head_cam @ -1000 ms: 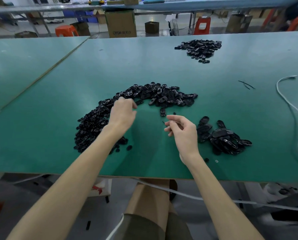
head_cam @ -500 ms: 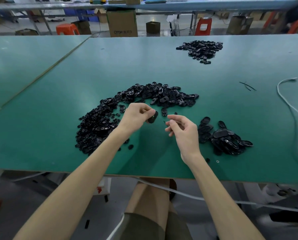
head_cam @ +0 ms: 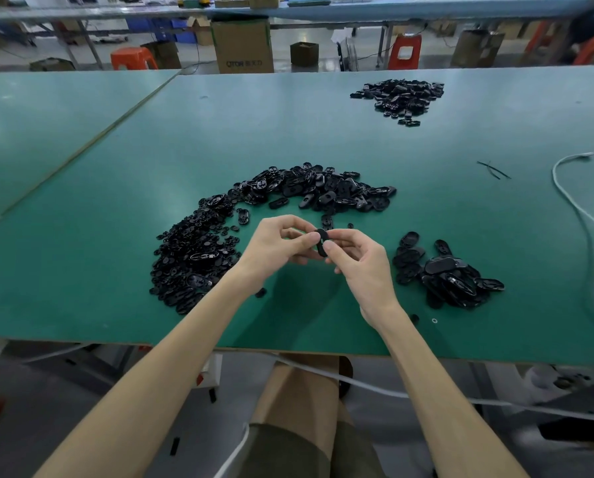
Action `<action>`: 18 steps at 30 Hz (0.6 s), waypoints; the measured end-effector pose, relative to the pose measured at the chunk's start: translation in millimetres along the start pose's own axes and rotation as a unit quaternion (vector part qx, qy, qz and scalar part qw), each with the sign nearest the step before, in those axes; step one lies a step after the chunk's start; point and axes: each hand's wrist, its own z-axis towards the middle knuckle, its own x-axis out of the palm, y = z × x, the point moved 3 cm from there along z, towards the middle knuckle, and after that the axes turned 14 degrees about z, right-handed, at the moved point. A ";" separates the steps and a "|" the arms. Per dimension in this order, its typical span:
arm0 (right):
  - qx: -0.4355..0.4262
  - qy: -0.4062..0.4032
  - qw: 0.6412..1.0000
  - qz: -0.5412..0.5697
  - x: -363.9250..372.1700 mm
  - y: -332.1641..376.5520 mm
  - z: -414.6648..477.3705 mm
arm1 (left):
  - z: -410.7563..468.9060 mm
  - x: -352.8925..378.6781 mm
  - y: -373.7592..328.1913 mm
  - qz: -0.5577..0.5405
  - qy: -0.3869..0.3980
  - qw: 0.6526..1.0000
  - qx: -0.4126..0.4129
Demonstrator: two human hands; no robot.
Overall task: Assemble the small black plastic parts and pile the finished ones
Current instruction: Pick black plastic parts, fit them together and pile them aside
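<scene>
left hand [head_cam: 274,244] and right hand [head_cam: 361,267] both pinch black part [head_cam: 320,241] between fingertips, above surface [head_cam: 116,288] near front edge.

Camera: one, worn on the person's head.
Looks: forward and down across the green table [head_cam: 323,132].
Near: the left hand [head_cam: 274,246] and right hand [head_cam: 364,267] are close up, just below the middle, holding a black part [head_cam: 320,243].
12 o'clock: far off, a cardboard box [head_cam: 242,46] behind the table.
6 o'clock: the person's knee [head_cam: 299,391], right under the camera.
</scene>
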 end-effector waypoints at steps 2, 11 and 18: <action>-0.001 0.003 1.000 -0.005 0.3 -0.4 0.4 | 0.7 0.3 0.0 0.015 0.003 1.000 -0.002; 0.000 -0.022 1.000 0.019 -1.0 -0.8 0.0 | 15.6 -60.7 10.5 0.421 -0.149 0.892 -0.065; 0.001 -0.020 1.000 0.011 -1.2 -1.7 0.2 | 12.6 -87.4 34.5 0.541 -0.115 0.820 -0.148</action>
